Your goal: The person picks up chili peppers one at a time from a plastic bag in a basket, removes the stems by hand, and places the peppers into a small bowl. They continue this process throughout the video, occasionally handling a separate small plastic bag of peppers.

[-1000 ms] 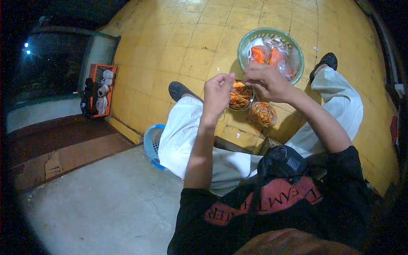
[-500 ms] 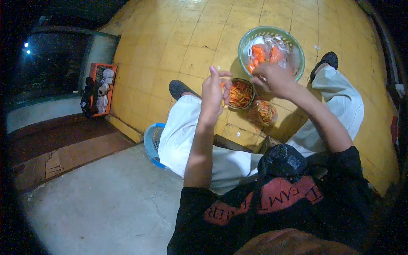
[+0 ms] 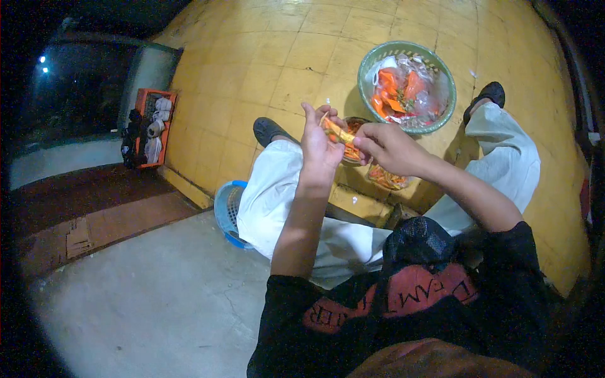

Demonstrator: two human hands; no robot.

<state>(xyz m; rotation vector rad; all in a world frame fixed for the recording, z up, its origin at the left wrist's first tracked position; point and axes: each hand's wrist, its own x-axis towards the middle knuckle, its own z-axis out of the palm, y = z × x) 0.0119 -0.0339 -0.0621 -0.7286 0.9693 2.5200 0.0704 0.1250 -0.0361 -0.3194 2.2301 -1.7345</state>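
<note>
My left hand is turned palm up, with its thumb stretched out. Across its fingers lies a long yellow-orange piece, whose exact kind I cannot make out. The thumb and fingers of my right hand pinch the near end of that piece. Behind and below my hands stands a round container of thin orange strips, partly covered by them. Close to my right wrist, a clear bag or tub holds more orange and yellowish strips.
A green basin stands beyond my right hand, filled with orange and clear plastic and small green bits. A blue basket sits beside my left leg. Farther left is an orange crate of shoes. Yellow tiles cover the floor.
My right hand has come back from the green basin's near edge to my left hand and pinches the yellow-orange piece. Small green bits now show on the orange plastic in the basin.
</note>
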